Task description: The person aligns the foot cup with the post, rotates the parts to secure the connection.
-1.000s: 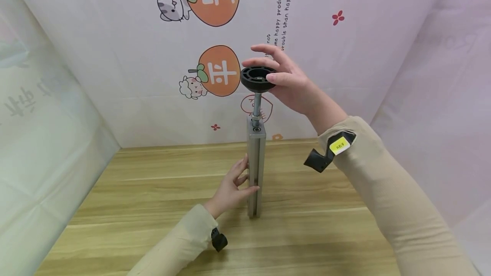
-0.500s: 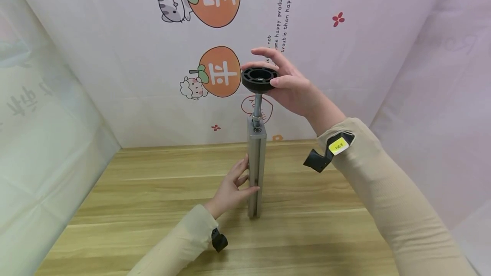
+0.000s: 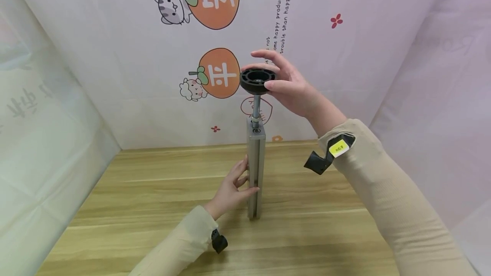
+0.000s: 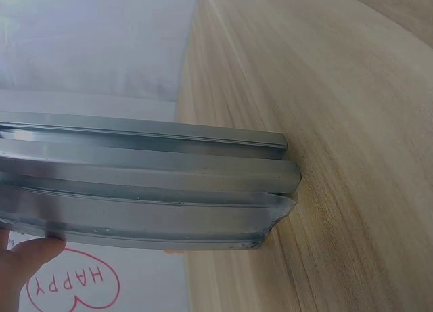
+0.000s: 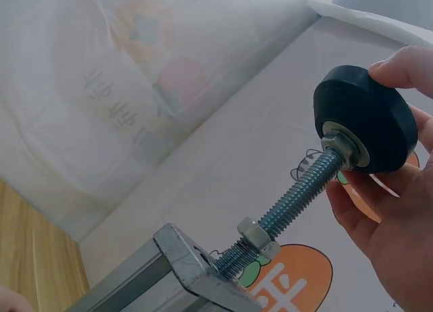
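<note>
The left hand point(image 3: 230, 193) grips the upright bar point(image 3: 253, 159) on the surface point(image 3: 307, 233); the right hand point(image 3: 294, 86) pinches the black foot point(image 3: 250, 86) atop its bolt point(image 3: 256, 106).

Clock read from the upright metal profile point(image 3: 254, 161), head view. Left hand point(image 3: 229, 193) blocks 8 o'clock. Fabric wall point(image 3: 149, 80) limits reach at 12. Right hand point(image 3: 293, 88) bars black foot point(image 3: 247, 85) from 12 to 4. Passage: 4 o'clock, over tabletop point(image 3: 307, 199), beneath right sleeve point(image 3: 395, 191).
</note>
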`<state>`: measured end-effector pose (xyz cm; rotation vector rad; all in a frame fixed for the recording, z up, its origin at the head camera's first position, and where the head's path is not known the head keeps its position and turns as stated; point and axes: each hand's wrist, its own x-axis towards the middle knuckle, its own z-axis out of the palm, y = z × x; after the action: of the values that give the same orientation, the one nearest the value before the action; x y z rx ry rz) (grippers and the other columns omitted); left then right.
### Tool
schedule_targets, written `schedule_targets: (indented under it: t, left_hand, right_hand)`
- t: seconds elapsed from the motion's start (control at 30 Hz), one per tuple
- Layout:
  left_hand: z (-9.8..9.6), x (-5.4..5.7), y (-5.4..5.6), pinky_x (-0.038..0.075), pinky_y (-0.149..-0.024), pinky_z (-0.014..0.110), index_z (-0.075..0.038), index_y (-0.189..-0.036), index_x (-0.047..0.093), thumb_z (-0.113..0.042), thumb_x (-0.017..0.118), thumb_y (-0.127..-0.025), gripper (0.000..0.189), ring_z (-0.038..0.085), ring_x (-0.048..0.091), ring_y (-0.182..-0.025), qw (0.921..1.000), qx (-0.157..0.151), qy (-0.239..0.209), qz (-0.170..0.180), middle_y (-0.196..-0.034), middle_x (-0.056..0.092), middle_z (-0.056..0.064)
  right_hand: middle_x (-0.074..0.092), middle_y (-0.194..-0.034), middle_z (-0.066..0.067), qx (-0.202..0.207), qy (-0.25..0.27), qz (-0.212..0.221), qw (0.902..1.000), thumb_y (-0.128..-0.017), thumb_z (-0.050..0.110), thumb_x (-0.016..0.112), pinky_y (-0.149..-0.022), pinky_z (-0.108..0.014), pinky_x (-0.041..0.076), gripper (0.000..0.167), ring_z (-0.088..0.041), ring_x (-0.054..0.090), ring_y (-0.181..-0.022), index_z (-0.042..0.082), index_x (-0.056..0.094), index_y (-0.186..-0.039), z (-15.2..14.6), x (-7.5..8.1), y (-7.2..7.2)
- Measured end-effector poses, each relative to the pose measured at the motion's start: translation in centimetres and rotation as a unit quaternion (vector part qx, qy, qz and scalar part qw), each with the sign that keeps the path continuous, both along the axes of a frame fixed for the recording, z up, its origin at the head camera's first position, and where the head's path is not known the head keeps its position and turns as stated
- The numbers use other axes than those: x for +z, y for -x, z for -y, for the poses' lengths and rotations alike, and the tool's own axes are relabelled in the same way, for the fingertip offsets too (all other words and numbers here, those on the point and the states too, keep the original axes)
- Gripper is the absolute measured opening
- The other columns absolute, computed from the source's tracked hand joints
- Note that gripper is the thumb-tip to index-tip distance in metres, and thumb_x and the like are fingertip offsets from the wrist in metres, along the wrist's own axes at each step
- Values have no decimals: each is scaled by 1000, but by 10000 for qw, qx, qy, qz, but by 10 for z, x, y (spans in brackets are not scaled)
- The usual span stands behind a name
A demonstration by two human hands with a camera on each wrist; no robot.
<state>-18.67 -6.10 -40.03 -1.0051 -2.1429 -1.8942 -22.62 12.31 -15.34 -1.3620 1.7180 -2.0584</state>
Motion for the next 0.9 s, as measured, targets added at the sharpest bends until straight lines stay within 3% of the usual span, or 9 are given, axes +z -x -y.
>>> schedule_targets:
  t: [0.13,0.27,0.37,0.57,0.9]
  left_hand:
    - [0,0,0,42,-103,36,-54,-139,19,11,69,-79,101,-3,38,-121,10000,-9,25,59,-144,32,22]
    - [0,-1,1,42,-102,35,-54,-139,20,11,69,-78,102,-3,38,-121,10000,-38,-33,-11,-143,32,23]
    - [0,-1,2,43,-101,35,-54,-139,20,12,68,-78,103,-2,38,-121,9999,-54,-74,-108,-143,32,24]
    - [0,-4,3,43,-101,36,-50,-142,19,11,68,-79,101,-2,38,-122,9997,-87,-84,-195,-143,31,25]
    - [-1,-1,1,44,-99,27,-53,-139,20,13,68,-78,103,-3,38,-122,9998,-131,-123,-102,-143,30,25]
  right_hand:
    - [57,-120,-5,-607,-303,-144,9976,-83,2,52,-96,-31,45,48,-22,58,-106,16,47,-129,0,3,-3]
    - [57,-116,-2,-1346,-602,-191,9889,-83,-2,56,-89,-27,48,48,-20,55,-105,8,46,-129,1,7,-9]
    - [58,-112,-2,-1896,-792,-226,9784,-82,-1,61,-87,-25,46,48,-20,51,-106,6,47,-128,4,9,-13]
    - [57,-109,-3,-2592,-1076,-341,9592,-81,4,67,-83,-25,45,47,-19,53,-103,9,50,-124,8,9,-18]
    - [56,-107,-9,-3678,-1466,-881,9140,-77,14,77,-76,-27,45,50,-21,53,-91,10,53,-120,18,8,-26]
